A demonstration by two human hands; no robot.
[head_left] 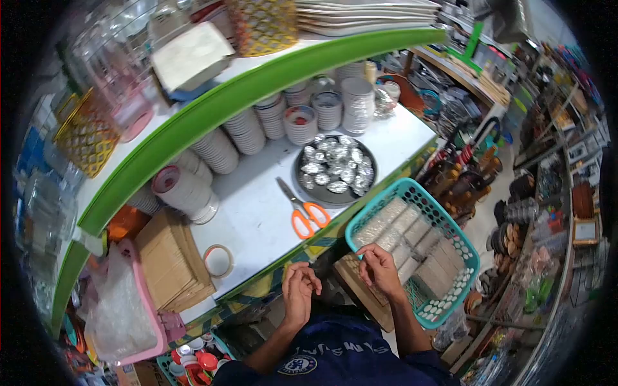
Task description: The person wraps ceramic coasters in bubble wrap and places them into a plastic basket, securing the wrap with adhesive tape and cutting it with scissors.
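My left hand point(300, 294) hovers off the table's front edge, its fingers loosely bent and apart, with nothing seen in it. Over the near left side of a turquoise basket point(468, 248) is my right hand point(380, 271), thumb and forefinger pinched together. Whatever may be between those fingertips is too small to make out. Inside the basket are wrapped greyish-white blocks point(441, 270) in rows. Orange-handled scissors point(302, 212) lie on the white table point(257, 186). Beyond them stands a dark round pan point(328, 195) full of small foil-wrapped pieces point(338, 161).
Stacks of white bowls point(357, 106) line the back of the table under a green-edged shelf point(257, 71). A tape roll point(219, 260) lies near flat cardboard point(170, 257). At left is a pink basket point(138, 289) of clear plastic. Crowded goods flank the aisle point(496, 199) at right.
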